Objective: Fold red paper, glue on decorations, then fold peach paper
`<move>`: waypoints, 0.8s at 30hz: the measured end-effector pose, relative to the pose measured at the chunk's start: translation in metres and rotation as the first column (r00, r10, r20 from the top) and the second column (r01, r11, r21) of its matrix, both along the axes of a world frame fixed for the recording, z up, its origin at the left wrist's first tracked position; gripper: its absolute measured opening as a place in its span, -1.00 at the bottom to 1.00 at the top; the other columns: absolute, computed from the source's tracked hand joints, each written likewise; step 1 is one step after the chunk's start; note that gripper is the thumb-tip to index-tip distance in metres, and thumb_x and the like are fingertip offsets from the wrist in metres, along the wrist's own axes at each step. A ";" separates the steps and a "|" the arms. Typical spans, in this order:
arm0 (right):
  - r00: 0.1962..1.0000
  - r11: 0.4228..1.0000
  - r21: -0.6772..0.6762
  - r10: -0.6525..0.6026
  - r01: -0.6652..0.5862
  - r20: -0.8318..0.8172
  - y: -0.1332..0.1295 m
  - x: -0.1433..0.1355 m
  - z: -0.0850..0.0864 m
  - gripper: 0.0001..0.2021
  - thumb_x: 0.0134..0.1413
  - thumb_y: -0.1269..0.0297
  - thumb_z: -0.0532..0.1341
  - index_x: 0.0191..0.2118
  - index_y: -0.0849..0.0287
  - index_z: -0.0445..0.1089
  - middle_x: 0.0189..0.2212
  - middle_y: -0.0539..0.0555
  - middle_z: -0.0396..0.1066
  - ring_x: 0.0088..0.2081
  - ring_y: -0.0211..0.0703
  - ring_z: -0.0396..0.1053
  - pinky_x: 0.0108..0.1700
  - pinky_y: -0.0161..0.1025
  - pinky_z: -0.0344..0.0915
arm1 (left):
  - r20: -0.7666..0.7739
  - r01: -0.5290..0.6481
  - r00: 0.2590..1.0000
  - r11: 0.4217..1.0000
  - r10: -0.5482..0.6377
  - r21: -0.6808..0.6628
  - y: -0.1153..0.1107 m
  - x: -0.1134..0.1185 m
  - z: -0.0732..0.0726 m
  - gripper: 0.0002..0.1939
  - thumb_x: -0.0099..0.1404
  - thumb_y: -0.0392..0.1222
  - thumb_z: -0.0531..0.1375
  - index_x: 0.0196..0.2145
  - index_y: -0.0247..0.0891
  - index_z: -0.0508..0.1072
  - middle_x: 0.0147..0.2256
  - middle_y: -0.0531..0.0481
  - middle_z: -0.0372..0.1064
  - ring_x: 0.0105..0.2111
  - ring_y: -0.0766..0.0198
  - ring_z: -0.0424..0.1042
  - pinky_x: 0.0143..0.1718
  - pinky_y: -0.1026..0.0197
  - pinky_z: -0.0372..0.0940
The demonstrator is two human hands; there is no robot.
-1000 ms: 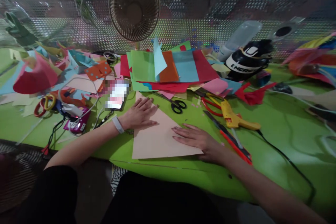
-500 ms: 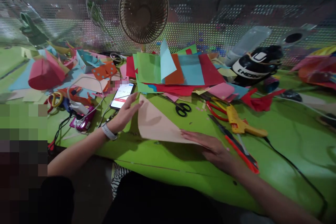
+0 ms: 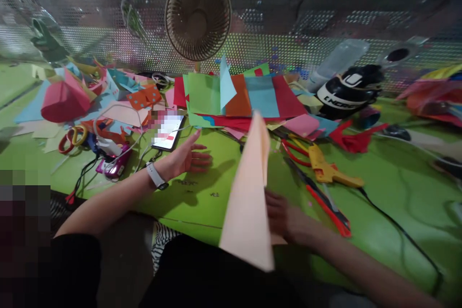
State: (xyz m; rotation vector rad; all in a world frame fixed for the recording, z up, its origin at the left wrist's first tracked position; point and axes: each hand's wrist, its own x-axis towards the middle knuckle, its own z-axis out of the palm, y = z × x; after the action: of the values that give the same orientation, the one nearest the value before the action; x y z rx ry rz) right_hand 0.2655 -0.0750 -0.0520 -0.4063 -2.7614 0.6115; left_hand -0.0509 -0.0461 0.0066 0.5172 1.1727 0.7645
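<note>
Paper (image 3: 249, 197): long axis near-far, narrow tip fwd.

Open green tabletop (image 3: 207, 178) between my left hand (image 3: 189, 156) and the pale sheet (image 3: 247, 202); small bits (image 3: 214, 194) lie in that gap; upright sheet walls off the straight way across to my right hand (image 3: 279, 214); phone (image 3: 171, 134) obstructs beyond my left wrist; coloured papers (image 3: 205, 94) bar the back; glue gun (image 3: 327, 168) and its black cord (image 3: 400, 231) obstruct rightward.
</note>
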 end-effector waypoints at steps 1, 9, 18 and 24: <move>0.996 0.996 0.013 0.084 -0.084 0.001 0.001 -0.008 0.007 -0.61 0.22 0.20 0.13 0.14 0.04 0.41 0.07 0.16 0.48 0.23 0.03 0.31 0.32 0.04 0.16 | 0.013 0.031 0.999 1.000 -0.031 -0.005 0.004 0.003 0.000 -0.17 0.18 0.47 0.12 0.07 -0.36 0.31 -0.14 -0.32 0.51 -0.18 -0.01 0.54 -0.19 0.00 0.42; 0.972 0.973 0.018 0.229 -0.230 0.059 0.016 -0.056 0.036 -0.76 0.24 0.31 0.10 -0.19 0.22 0.53 0.37 0.26 0.04 0.43 0.08 -0.18 0.40 0.25 -0.35 | 0.133 0.159 0.975 0.978 -0.177 0.139 0.019 0.006 0.006 -0.09 0.06 0.57 0.11 0.02 -0.30 0.45 -0.14 -0.25 0.54 -0.16 -0.02 0.52 -0.18 0.07 0.36; 0.966 0.858 -0.448 0.192 -0.251 -0.175 0.032 -0.047 0.036 -0.50 0.13 -0.21 0.15 -0.12 0.12 0.52 0.25 0.25 0.29 0.32 0.14 0.14 0.36 0.22 -0.14 | -0.198 0.177 0.975 0.903 -0.105 0.392 0.014 0.009 -0.020 -0.50 0.04 -0.04 0.47 -0.12 -0.33 0.50 -0.34 -0.06 0.56 -0.44 0.30 0.50 -0.45 0.31 0.29; 0.468 0.439 -0.853 -0.839 0.283 -0.277 0.087 -0.061 0.039 -0.56 0.02 -0.20 0.29 -0.19 0.08 0.48 -0.16 0.10 0.53 -0.05 -0.03 0.44 0.08 -0.05 0.28 | -0.182 0.222 0.971 0.874 -0.157 0.433 0.009 0.014 -0.019 -0.60 0.14 -0.07 0.42 -0.12 -0.30 0.49 -0.33 -0.05 0.57 -0.43 0.32 0.50 -0.45 0.33 0.30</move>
State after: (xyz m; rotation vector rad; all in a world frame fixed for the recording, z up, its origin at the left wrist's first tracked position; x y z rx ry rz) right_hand 0.2041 0.0116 -0.0130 -1.0617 -1.3398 1.2871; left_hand -0.0366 -0.0375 -0.0123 1.0759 1.0521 0.8414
